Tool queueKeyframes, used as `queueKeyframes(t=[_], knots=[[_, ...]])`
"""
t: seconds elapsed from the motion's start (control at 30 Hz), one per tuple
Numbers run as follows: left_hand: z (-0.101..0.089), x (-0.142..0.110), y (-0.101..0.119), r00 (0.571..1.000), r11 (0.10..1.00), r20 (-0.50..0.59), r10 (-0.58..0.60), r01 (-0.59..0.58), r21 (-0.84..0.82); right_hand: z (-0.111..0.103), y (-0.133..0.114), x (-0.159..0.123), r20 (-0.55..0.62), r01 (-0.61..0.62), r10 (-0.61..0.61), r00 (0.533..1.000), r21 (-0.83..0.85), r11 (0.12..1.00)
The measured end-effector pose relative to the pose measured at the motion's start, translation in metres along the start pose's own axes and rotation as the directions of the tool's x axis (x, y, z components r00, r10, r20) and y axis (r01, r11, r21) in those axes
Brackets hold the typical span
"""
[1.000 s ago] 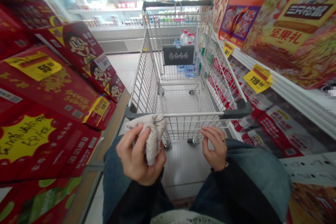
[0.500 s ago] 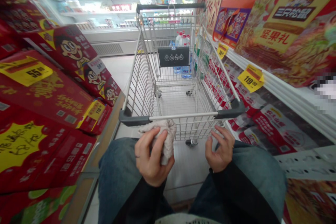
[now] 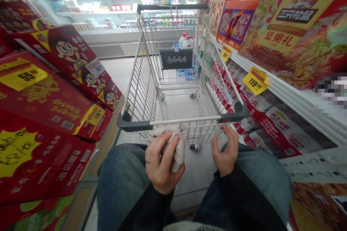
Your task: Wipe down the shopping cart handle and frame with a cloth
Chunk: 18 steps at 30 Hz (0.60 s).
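Observation:
My left hand (image 3: 162, 162) is closed around a crumpled, pale grey cloth (image 3: 179, 151). The cloth lies against the near end of a metal shopping cart (image 3: 187, 120), just under its top rail. To the right, my right hand (image 3: 225, 151) holds nothing, its fingers apart and curved. Its fingertips are close to the wire mesh below the rail; I cannot tell whether they touch. The cart has dark grey corner pieces and a black sign panel (image 3: 176, 59) at its far end.
Red gift boxes (image 3: 54, 90) with yellow price tags are stacked on the left. Along the right runs a white shelf (image 3: 287, 104) with snack boxes (image 3: 290, 25) above and wrapped bottle packs (image 3: 282, 126) below. A refrigerated display (image 3: 121, 34) stands beyond the cart.
My left hand has moved slightly right along the rail with the cloth. My right hand's fingers have spread a little more. The whole view has shifted slightly.

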State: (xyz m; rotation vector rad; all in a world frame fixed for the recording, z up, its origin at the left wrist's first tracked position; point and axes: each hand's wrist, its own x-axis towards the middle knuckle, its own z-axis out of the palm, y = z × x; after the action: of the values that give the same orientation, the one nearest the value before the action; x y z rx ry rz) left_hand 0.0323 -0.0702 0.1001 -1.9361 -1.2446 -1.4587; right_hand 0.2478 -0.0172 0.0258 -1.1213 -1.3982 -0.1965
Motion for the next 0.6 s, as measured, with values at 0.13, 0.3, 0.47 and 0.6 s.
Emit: queueKeyframes(t=[0.13, 0.3, 0.47, 0.6], knots=[[-0.001, 0.005, 0.001, 0.999, 1.000, -0.042, -0.017, 0.017, 0.010, -0.001, -0.002, 0.001, 0.015, 0.019, -0.019, 1.000, -0.008, 1.000], [0.001, -0.002, 0.005, 0.998, 0.999, 0.063, -0.031, 0.032, -0.030, -0.002, -0.004, 0.001, 0.034, 0.056, -0.055, 0.998, -0.029, 0.998], [-0.004, 0.010, 0.011, 0.999, 0.999, -0.012, -0.035, 0.035, -0.019, -0.003, -0.006, 0.001, 0.042, 0.058, -0.057, 0.997, -0.018, 0.998], [0.001, 0.010, 0.013, 1.000, 1.000, 0.027, -0.008, 0.009, -0.024, -0.004, -0.008, 0.000, 0.049, 0.061, -0.060, 0.997, -0.018, 0.998]])
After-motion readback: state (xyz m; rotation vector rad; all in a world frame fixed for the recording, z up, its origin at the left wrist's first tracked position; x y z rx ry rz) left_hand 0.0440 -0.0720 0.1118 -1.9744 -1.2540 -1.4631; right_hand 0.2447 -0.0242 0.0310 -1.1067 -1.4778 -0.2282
